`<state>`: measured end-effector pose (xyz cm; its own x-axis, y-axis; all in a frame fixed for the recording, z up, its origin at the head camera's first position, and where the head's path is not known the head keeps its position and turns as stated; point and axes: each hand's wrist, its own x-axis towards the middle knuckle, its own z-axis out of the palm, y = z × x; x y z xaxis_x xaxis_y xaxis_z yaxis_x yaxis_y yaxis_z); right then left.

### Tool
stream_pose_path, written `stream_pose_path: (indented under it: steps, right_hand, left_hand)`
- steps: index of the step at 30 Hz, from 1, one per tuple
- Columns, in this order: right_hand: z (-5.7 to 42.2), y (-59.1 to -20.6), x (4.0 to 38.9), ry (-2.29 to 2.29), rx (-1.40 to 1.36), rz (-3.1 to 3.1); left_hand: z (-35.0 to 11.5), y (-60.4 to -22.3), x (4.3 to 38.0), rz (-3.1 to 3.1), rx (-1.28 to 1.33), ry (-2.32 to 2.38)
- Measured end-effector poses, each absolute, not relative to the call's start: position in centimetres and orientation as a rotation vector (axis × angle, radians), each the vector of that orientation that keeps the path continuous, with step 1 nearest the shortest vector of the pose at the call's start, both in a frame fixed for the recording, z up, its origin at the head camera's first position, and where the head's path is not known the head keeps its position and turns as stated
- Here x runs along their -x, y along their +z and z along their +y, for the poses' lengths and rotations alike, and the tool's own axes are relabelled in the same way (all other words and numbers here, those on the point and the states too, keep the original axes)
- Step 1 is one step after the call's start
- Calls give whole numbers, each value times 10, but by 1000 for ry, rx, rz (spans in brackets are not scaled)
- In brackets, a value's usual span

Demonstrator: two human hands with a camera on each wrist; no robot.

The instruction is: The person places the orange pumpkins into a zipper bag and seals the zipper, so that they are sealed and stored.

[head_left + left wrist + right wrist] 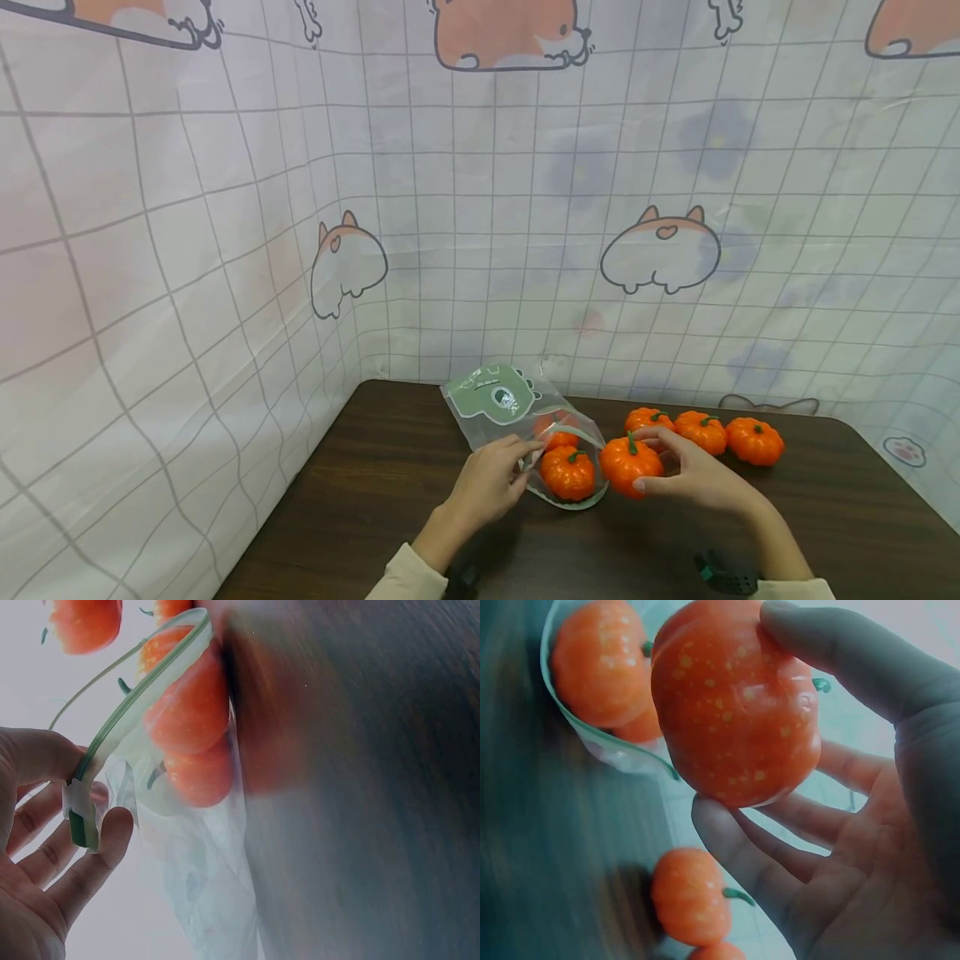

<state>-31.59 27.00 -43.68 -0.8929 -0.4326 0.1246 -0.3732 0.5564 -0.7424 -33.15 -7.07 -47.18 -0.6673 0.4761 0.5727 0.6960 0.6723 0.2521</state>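
A clear zip bag (pixel 480 433) with a green cartoon print lies on the dark table, its mouth facing me. Inside sits a small orange pumpkin (pixel 567 473) near the opening, with another (pixel 557 429) behind it. My left hand (pixel 491 479) pinches the bag's rim (pixel 124 712) at the slider end, between thumb and fingers. Just right of the mouth, my right hand (pixel 686 471) grips a pumpkin (pixel 632 467) with a green stem, thumb on one side and fingers on the other. In the right wrist view that pumpkin (pixel 735 705) is beside the bag's opening.
Three more pumpkins stand in a row at the back right: one behind my right hand (pixel 647 418), one in the middle (pixel 702 432) and one at the end (pixel 755 442). A printed grid curtain (pixel 495 333) hangs behind and left of the table (pixel 337 492).
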Motion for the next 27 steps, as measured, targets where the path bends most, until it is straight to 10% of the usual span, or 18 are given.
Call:
stream_pose_path:
  steps: [27]
  right_hand:
    - [234, -459, 324, -1244, 848, 2408]
  left_hand:
    - [-69, -470, 329, -2409, 924, -595]
